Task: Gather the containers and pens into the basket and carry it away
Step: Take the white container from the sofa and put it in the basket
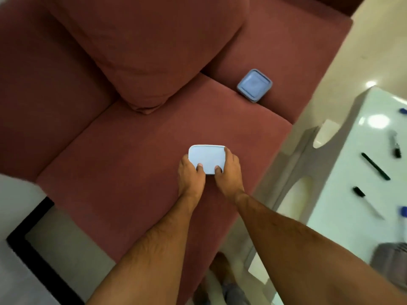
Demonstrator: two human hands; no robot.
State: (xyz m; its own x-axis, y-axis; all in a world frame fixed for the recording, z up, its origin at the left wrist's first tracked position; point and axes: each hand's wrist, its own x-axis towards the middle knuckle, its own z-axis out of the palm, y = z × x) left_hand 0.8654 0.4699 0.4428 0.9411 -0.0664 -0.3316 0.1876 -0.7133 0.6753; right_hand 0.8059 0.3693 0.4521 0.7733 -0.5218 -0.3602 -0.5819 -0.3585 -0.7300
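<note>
Pale-blue lidded container [206, 158], rounded corners, flat on red sofa seat [123, 155], gripped by left hand [191, 172] and right hand [229, 170].

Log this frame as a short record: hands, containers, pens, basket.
left hand: grip on the near container's left side
right hand: grip on its right side
near container: pale blue lid, on the sofa seat
far container: blue lid, untouched, against the sofa arm
pens: several loose on the white table
basket: not clearly seen
</note>
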